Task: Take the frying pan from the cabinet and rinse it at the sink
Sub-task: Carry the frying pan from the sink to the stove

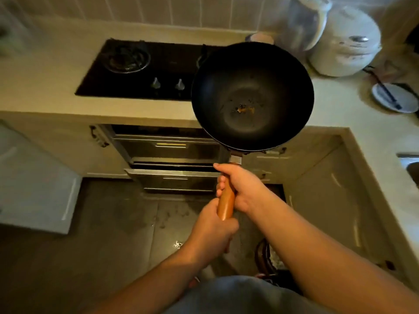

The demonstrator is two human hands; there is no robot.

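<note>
Head view: frying pan [252,96] was held level above the counter edge, right of the hob [140,71].
Grip: left hand [212,230] and right hand [240,189] were clenched around its wooden handle [226,201].
Technique: carrying to the sink [411,168], far right, called for a level pan.

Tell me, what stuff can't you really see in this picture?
Head view:
- Sink: cut off by the right edge; no tap shows.
- Second burner: mostly hidden behind the frying pan.
- Handle: its end is covered by the left hand; the right hand wraps the middle.
- White pot and jug: too blurred to name surely.
</note>
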